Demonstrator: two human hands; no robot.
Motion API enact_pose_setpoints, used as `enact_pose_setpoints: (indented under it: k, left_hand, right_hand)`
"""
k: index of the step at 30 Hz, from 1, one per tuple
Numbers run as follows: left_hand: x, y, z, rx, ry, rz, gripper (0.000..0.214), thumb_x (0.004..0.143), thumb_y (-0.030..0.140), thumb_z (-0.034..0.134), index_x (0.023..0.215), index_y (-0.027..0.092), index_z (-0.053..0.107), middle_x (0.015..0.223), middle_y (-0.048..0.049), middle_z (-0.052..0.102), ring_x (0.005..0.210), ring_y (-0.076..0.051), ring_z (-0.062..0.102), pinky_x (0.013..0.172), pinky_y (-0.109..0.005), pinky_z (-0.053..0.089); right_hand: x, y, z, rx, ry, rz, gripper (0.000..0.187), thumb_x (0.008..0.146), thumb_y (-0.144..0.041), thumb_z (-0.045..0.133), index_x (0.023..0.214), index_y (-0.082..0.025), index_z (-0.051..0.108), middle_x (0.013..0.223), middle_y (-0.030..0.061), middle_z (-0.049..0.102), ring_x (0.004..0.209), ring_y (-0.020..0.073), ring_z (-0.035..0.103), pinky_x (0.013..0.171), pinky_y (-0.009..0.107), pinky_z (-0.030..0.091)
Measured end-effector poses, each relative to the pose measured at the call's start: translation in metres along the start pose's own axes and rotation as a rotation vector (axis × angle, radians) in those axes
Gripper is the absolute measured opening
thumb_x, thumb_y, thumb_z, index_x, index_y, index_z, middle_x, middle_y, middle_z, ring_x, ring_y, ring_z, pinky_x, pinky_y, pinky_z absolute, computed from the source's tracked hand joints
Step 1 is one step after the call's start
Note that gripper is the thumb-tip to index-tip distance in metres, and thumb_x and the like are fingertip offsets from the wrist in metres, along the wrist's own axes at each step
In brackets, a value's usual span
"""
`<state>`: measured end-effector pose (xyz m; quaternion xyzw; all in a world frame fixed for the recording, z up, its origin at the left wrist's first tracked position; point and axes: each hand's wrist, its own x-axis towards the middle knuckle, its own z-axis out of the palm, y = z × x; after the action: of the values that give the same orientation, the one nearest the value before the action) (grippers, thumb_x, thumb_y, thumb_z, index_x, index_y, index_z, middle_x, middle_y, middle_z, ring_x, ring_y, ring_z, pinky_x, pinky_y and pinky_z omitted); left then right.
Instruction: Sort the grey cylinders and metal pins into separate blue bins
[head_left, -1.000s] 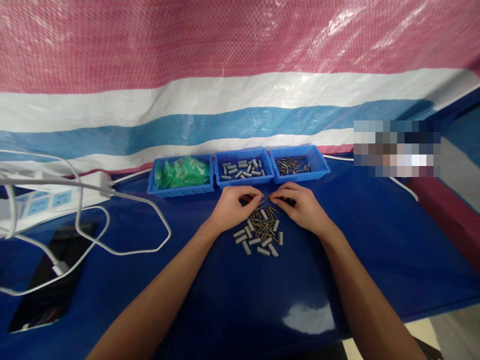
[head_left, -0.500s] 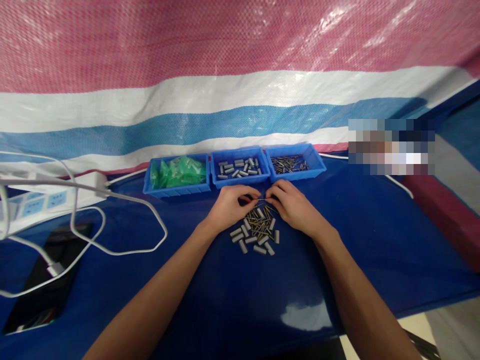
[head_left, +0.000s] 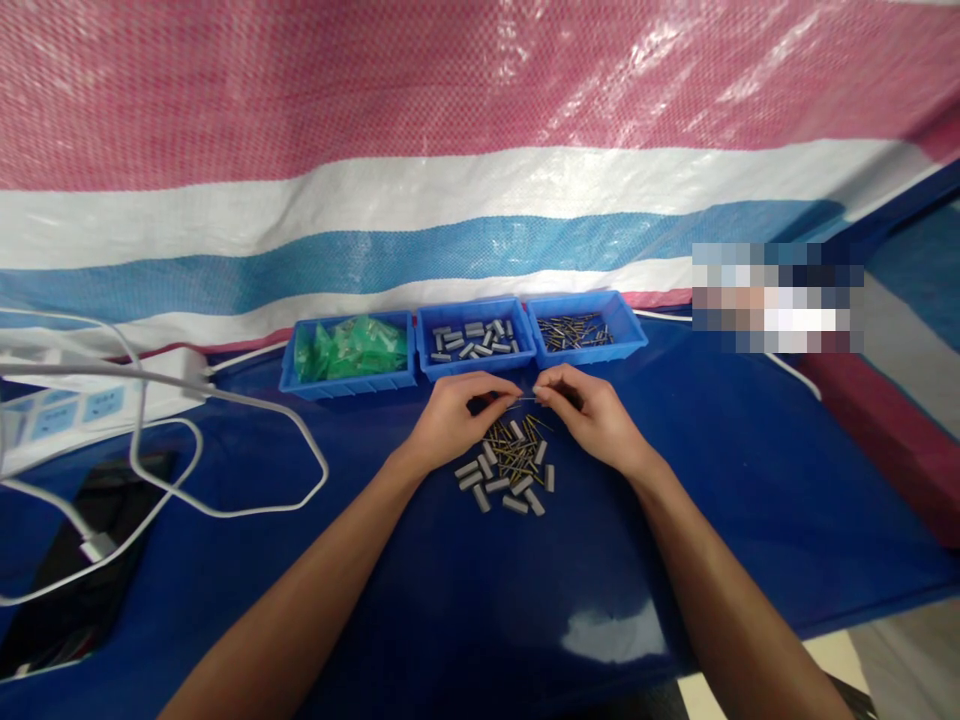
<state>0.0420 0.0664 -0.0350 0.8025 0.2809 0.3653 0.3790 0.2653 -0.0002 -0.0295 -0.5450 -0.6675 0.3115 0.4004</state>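
Observation:
My left hand (head_left: 456,418) and my right hand (head_left: 592,412) face each other just in front of the bins, thumb and fingertips of each pinched. Between them runs a thin silvery drill bit (head_left: 528,399), its ends at the fingertips of both hands. Below the hands lies a loose pile of gold-and-silver drill bits (head_left: 513,462). Small grey rectangular blocks (head_left: 514,505) are scattered around and among that pile. Fingertips cover the ends of the held bit.
Three blue bins stand in a row: one with green plastic packets (head_left: 360,347), one with grey blocks (head_left: 474,330), one with drill bits (head_left: 574,333). At left are a white power strip (head_left: 105,400), looping cables (head_left: 259,512) and a black phone (head_left: 90,560). Striped sheeting (head_left: 375,255) hangs behind.
My hands have drawn slightly apart, so more of the thin bit shows between the fingertips. The whole view has shifted a little; the pile and bins look unchanged.

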Motion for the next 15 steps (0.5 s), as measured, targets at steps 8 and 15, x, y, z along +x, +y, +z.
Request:
enact_pose_setpoints:
  k: [8, 15]
  left_hand:
    - [-0.002, -0.007, 0.003, -0.294, 0.101, -0.16, 0.015, 0.094, 0.028, 0.075, 0.099, 0.016, 0.082, 0.099, -0.0079, 0.083, 0.09, -0.02, 0.079, 0.088, -0.03, 0.063]
    - [-0.002, -0.005, 0.002, -0.351, 0.095, -0.182, 0.02, 0.085, 0.029, 0.085, 0.1, 0.016, 0.082, 0.096, -0.0082, 0.083, 0.084, -0.019, 0.078, 0.081, -0.028, 0.063]
  right_hand:
    - [0.002, -0.01, 0.009, 0.444, 0.068, 0.148, 0.029, 0.094, -0.049, 0.076, 0.11, -0.024, 0.075, 0.083, 0.0017, 0.077, 0.077, 0.0176, 0.074, 0.077, 0.032, 0.061]
    - [0.002, -0.012, 0.014, 0.578, 0.059, 0.205, 0.023, 0.079, -0.04, 0.091, 0.094, -0.024, 0.082, 0.089, 0.0025, 0.082, 0.08, 0.0186, 0.077, 0.079, 0.033, 0.063]
